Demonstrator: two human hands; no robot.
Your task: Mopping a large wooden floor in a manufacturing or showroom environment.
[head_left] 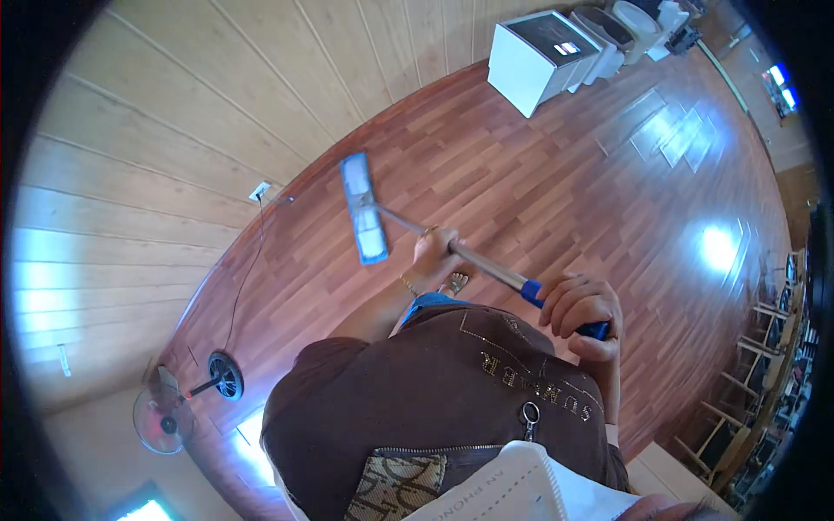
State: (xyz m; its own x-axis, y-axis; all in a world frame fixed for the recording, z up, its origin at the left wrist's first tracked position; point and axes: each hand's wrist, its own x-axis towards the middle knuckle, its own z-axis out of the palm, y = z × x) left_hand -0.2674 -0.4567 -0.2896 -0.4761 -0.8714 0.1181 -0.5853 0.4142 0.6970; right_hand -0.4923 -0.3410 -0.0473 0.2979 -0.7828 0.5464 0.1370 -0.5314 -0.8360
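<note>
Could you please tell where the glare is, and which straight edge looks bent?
Head view: white glare on the floor, mainly at right, clear of the mop pad; head view: the panelled wall bows along its lower edge; corners black.

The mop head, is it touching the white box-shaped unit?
No, the mop head lies on the wooden floor, with a clear gap between it and the white box-shaped unit.

Left hand [434,250] and right hand [589,311] both gripping, well apart.
2 bare forearms: the left forearm [375,314] slants forward, farther out; the right forearm [611,386] rises to curled fingers [565,300].
</note>
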